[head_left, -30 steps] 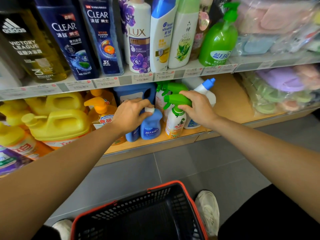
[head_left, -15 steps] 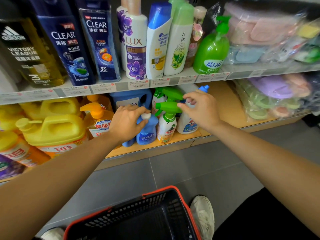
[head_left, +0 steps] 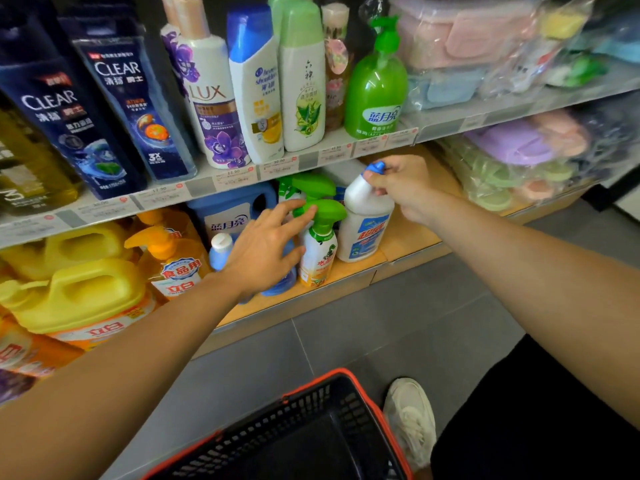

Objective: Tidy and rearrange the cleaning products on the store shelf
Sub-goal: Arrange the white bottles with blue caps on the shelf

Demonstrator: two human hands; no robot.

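Head view. My right hand (head_left: 405,188), centre right of the frame, pinches the white bottle (head_left: 367,223) at its neck, just under the blue cap. My guess is that gripping this high gives leverage to tilt or slide it without knocking its neighbours. The bottle stands on the lower shelf (head_left: 412,240), close against the spray bottle (head_left: 320,247) on its left. My left hand (head_left: 266,247), centre frame, is spread, with fingertips (head_left: 300,214) against the green trigger head. It is probably steadying that bottle while the white one shifts. A small blue bottle (head_left: 220,252) stands partly hidden behind that hand. Yellow jug (head_left: 79,292) at middle left. Basket (head_left: 311,424) at bottom centre.
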